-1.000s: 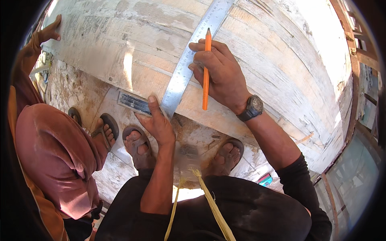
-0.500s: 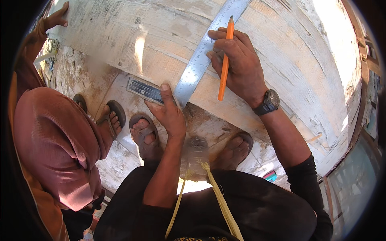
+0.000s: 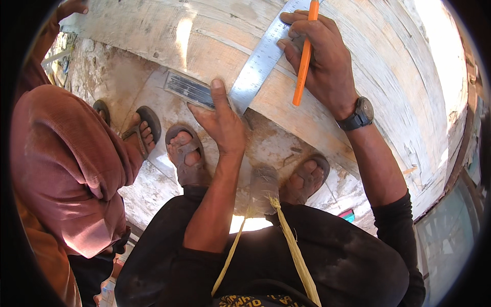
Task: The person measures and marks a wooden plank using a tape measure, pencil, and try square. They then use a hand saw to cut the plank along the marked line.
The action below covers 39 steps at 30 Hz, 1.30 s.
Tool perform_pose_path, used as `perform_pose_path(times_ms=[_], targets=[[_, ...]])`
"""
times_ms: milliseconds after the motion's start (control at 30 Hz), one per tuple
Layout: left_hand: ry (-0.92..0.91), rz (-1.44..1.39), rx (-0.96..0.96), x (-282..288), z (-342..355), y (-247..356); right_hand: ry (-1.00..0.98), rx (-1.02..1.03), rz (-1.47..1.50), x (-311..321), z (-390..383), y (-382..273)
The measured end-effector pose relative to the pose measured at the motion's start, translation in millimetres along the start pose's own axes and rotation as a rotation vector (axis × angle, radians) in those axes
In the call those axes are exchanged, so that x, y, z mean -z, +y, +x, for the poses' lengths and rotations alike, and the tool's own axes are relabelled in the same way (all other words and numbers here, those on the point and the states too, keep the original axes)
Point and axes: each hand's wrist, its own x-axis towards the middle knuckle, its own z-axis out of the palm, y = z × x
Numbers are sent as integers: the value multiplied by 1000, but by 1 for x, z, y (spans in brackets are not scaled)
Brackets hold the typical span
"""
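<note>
A steel try square lies across a weathered wooden board (image 3: pixel 217 38), its ruled blade (image 3: pixel 251 79) reaching toward the top of the picture. My left hand (image 3: pixel 222 125) is closed on the square's dark stock (image 3: pixel 186 89) at the board's near edge, thumb on top. My right hand (image 3: pixel 325 69) grips an orange pencil (image 3: pixel 303 69) held upright along the picture, fingertips against the blade's right part near the top. The pencil's tip is out of the frame.
A co-worker squats at the left, a maroon-clad knee (image 3: pixel 66 153) near my left foot and a hand (image 3: pixel 76 7) at the board's far left. My sandaled feet rest on the dirty floor (image 3: pixel 133 71). A wooden frame (image 3: pixel 460 169) stands at the right edge.
The view has shifted, so the board, square and both my hands sit higher and further right in the picture. My grips on the square and pencil look unchanged.
</note>
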Motion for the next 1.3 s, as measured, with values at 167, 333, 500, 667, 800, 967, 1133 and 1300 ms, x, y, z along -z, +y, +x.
perform_pose_path(times_ms=[167,333,500,667,800,967,1133,1300], targets=[[51,-26,31,-5,0,-4,168,-201,162,11,-7,-5],[39,68,7,0,0,-5,373,-349,271,31,-40,-15],[19,80,33,4,2,-7,327,-488,305,37,-59,-28],[-10,38,43,5,2,-5,292,-463,276,38,-57,-22],[13,84,24,1,0,-2,271,-455,277,41,-50,-22],[49,99,1,5,3,-11,241,-623,384,37,-36,-38],[65,104,-7,2,2,-6,193,-657,412,33,-26,-37],[33,64,10,1,0,-4,303,-725,428,32,-12,-27]])
